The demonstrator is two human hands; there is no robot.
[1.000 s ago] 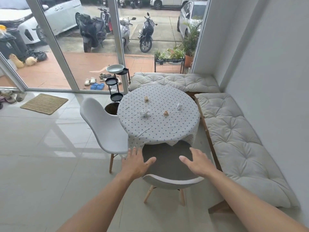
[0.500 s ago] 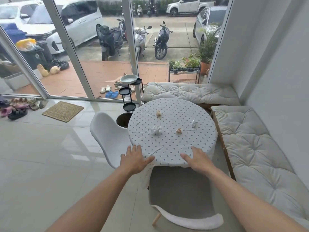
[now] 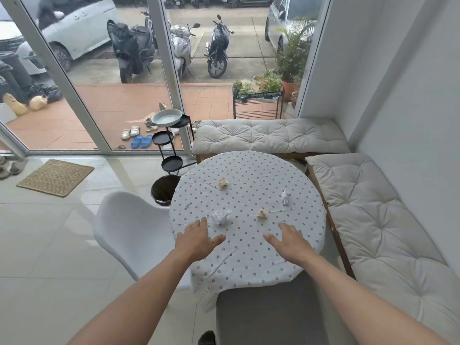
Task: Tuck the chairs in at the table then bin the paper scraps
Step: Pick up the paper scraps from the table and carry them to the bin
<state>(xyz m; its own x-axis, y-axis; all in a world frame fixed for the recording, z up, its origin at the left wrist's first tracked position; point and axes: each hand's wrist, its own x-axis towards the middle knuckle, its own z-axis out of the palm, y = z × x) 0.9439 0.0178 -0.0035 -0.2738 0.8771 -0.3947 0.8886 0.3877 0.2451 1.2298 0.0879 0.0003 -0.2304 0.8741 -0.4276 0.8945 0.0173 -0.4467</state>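
Note:
A round table (image 3: 249, 255) with a dotted cloth carries several crumpled paper scraps: a white one (image 3: 221, 216), a tan one (image 3: 261, 213), another white one (image 3: 285, 197) and a tan one (image 3: 223, 182) farther back. My left hand (image 3: 196, 241) and my right hand (image 3: 288, 244) hover open over the near part of the cloth, holding nothing. A grey-seated chair (image 3: 268, 312) sits under the table's near edge. A white chair (image 3: 132, 232) stands at the table's left side, pulled out. A dark bin (image 3: 164, 189) stands on the floor left of the table.
Cushioned benches (image 3: 373, 220) line the right wall and the back (image 3: 268, 135). A black tiered stand (image 3: 169, 143) with a bowl stands by the glass doors. A woven mat (image 3: 56, 176) lies on the tiled floor at left.
I have moved closer to the table. My hands left the grey chair's back and now hover over the cloth. The grey chair sits further under the table.

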